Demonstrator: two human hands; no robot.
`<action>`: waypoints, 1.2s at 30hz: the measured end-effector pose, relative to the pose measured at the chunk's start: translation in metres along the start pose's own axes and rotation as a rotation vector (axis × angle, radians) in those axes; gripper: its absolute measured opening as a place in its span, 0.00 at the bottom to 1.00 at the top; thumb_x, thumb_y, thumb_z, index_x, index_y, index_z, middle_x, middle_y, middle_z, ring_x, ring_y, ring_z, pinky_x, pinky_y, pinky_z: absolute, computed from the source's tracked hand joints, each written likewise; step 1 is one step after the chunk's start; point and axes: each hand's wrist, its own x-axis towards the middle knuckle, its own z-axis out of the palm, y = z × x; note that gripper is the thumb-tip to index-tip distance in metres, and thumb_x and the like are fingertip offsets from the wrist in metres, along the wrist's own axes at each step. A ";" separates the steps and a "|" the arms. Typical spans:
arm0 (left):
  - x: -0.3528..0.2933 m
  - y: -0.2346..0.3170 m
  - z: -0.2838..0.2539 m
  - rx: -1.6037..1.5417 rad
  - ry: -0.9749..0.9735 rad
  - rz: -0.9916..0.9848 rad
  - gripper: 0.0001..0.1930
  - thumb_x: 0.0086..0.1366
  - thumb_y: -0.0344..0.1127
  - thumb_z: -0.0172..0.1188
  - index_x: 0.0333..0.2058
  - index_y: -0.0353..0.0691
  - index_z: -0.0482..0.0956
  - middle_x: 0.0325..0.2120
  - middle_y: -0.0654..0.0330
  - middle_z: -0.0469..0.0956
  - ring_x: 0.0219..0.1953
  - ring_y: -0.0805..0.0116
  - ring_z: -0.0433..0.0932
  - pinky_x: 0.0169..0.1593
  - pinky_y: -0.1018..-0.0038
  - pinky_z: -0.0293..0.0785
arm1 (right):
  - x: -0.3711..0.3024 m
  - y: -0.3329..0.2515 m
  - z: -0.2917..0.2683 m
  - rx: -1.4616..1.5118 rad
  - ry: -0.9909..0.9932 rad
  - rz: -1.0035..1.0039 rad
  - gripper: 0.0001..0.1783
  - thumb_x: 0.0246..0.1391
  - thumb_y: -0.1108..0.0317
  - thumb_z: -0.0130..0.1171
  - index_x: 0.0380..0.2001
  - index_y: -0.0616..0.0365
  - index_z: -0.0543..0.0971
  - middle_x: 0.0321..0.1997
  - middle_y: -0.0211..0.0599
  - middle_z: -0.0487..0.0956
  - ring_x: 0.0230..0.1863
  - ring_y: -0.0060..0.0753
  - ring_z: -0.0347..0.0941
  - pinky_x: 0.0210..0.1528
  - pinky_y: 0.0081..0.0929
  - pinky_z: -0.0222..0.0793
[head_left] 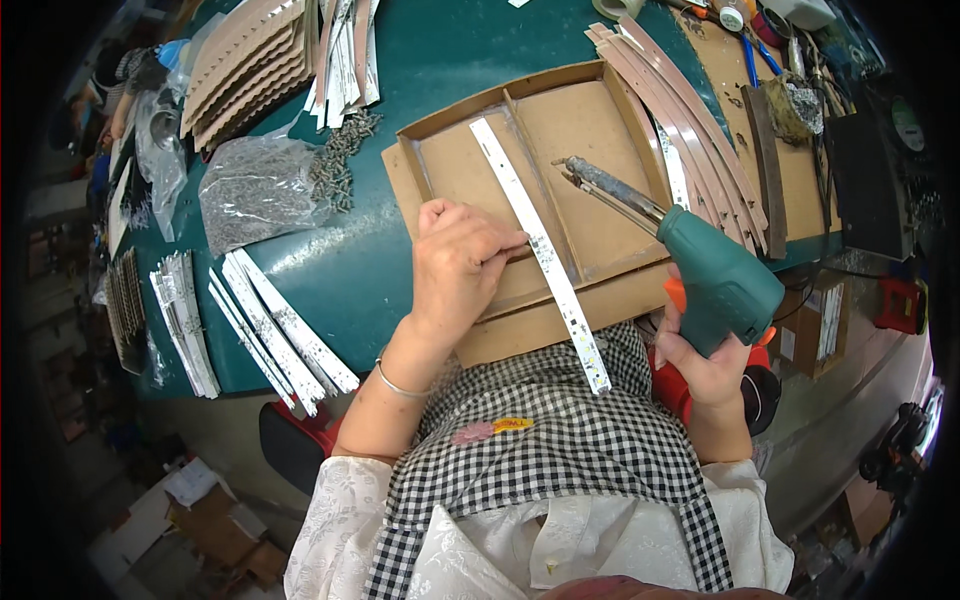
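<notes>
A long white circuit board strip [515,195] with small parts on it lies slantwise across the cardboard tray [625,105], its near end hanging past the tray's edge towards my apron. My left hand [455,260] is pinched at the strip's left edge, about midway along. Something small and dark shows at the fingertips; its kind is too small to tell. In my right hand [705,365] is a green soldering gun [725,275] with an orange trigger. Its long dark tip points up and left over the tray's right compartment, apart from the strip.
Left of the tray lie a clear bag of small metal parts [262,190], a loose heap of them [345,165] and bundles of white strips [285,330]. Brown strips [255,65] are stacked at the far left. Pinkish strips [690,120] fan out at right, beside tools and a cable.
</notes>
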 end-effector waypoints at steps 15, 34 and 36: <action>0.002 0.001 0.001 -0.010 -0.022 -0.012 0.09 0.46 0.22 0.72 0.27 0.44 0.87 0.24 0.67 0.84 0.30 0.71 0.80 0.46 0.72 0.68 | -0.013 0.015 -0.016 -0.053 -0.091 0.012 0.37 0.50 0.82 0.65 0.63 0.72 0.64 0.60 0.53 0.70 0.32 0.27 0.73 0.26 0.22 0.76; -0.002 -0.001 0.004 0.010 -0.010 -0.031 0.09 0.45 0.23 0.73 0.26 0.43 0.86 0.23 0.67 0.82 0.29 0.70 0.77 0.46 0.71 0.67 | -0.021 -0.008 -0.020 0.044 -0.110 0.122 0.34 0.49 0.83 0.66 0.60 0.71 0.66 0.48 0.47 0.77 0.31 0.26 0.74 0.29 0.21 0.73; -0.003 -0.002 0.004 0.004 -0.006 -0.032 0.09 0.46 0.22 0.73 0.25 0.43 0.86 0.23 0.67 0.82 0.29 0.70 0.77 0.46 0.71 0.67 | -0.023 -0.008 -0.020 0.038 -0.103 0.162 0.33 0.50 0.82 0.67 0.60 0.70 0.67 0.48 0.47 0.77 0.32 0.26 0.74 0.30 0.21 0.73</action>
